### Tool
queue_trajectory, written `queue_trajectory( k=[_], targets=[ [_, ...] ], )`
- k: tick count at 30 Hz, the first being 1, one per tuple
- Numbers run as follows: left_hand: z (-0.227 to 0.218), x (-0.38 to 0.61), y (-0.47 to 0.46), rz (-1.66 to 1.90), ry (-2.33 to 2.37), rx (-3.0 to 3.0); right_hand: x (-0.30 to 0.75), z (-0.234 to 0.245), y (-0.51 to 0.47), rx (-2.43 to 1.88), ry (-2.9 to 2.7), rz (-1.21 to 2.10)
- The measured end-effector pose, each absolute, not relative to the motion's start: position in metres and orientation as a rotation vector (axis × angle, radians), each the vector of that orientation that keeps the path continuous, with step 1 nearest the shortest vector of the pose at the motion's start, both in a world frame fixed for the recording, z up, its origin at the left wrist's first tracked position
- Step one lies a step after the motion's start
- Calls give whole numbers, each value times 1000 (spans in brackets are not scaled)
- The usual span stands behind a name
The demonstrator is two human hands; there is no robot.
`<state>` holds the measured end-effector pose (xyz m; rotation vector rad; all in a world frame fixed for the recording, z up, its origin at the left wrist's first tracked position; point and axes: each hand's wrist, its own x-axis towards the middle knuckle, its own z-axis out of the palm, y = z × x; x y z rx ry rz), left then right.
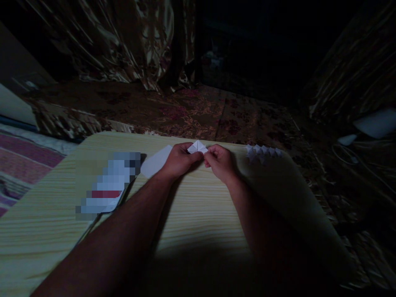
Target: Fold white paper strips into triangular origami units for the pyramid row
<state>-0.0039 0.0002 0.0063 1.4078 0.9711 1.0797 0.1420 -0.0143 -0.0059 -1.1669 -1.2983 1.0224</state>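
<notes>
Near the far edge of the table, a small white folded paper [198, 146] with crease lines meeting at its top is held between both hands. My left hand [180, 159] grips its left side, thumb laid along the lower edge. The fingers of my right hand [219, 160] are curled and pinch its right corner. Beside my left hand lies a flat white sheet of paper [157, 161], partly covered by that hand. Several small white folded paper pieces [262, 150] sit in a cluster to the right of my right hand.
A pale wood-grain table [198, 206] spans the foreground. On its left lies a blurred-out device [108, 183] with a dark edge. Beyond the table are a patterned couch cover [198, 109] and curtains [148, 37]. A white object with a cable [348, 139] is at the right.
</notes>
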Motion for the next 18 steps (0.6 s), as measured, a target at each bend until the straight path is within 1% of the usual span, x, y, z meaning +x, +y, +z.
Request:
queue_trajectory(
  k=[8, 18],
  targets=[
    [9, -4, -1, 1111, 977, 1398, 142, -3, -15, -1157, -1290, 1029],
    [9, -5, -2, 1081, 993, 1432, 146, 0, -15, -1163, -1225, 1115]
  ],
)
